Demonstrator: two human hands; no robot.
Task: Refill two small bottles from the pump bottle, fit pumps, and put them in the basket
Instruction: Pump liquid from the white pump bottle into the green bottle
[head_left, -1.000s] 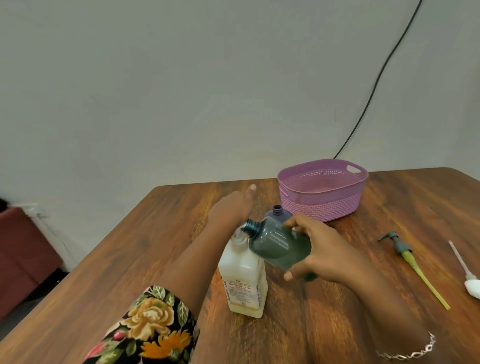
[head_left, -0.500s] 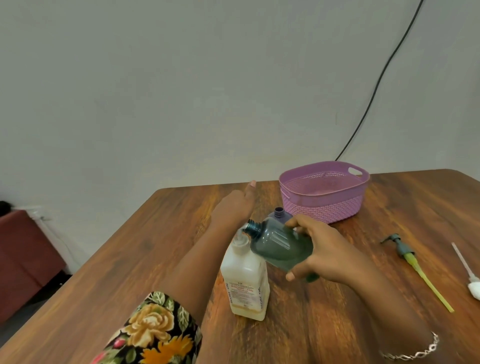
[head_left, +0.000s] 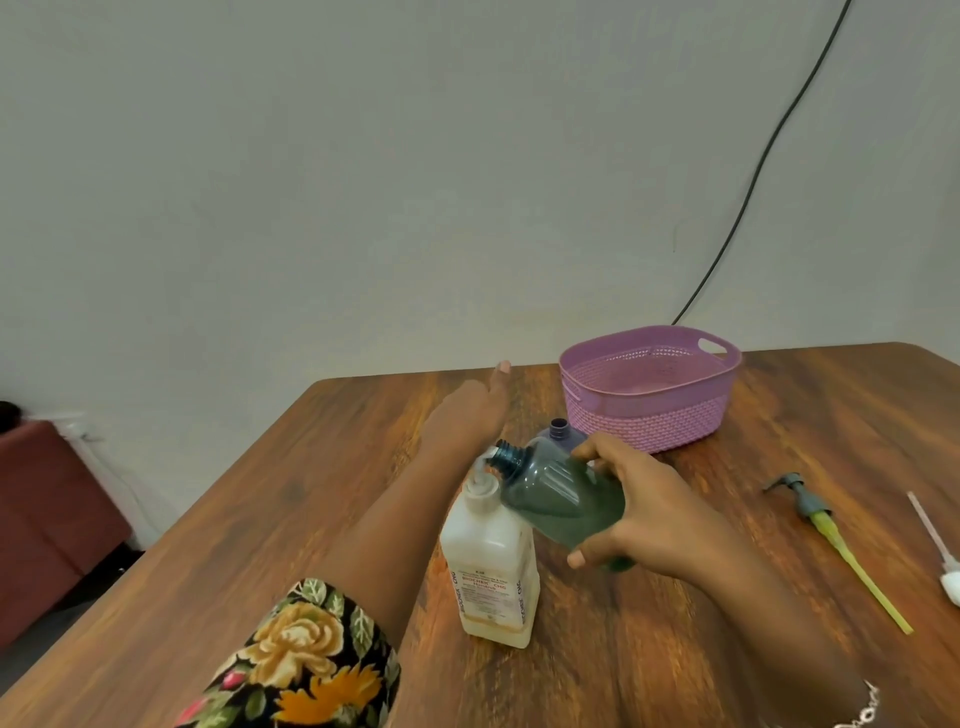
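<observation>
A modest room, seemingly a home: a wood-grain table (head_left: 675, 649) stands against a bare grey wall (head_left: 363, 182), with a black cable (head_left: 749, 192) running down behind its far edge. A lilac plastic basket (head_left: 649, 421) near that edge and a maroon seat (head_left: 47, 519) beyond the left edge look domestic.

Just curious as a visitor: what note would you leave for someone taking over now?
Left hand rests atop the white plastic pump bottle. Right hand grips small translucent green bottle, tilted, neck at nozzle.
Small purple bottle stands uncapped behind; grey pump with yellow-green tube and white pump lie on the wooden table; purple plastic basket holds no bottle.
Nothing finished; left: fill both, fit pumps, basket them.
</observation>
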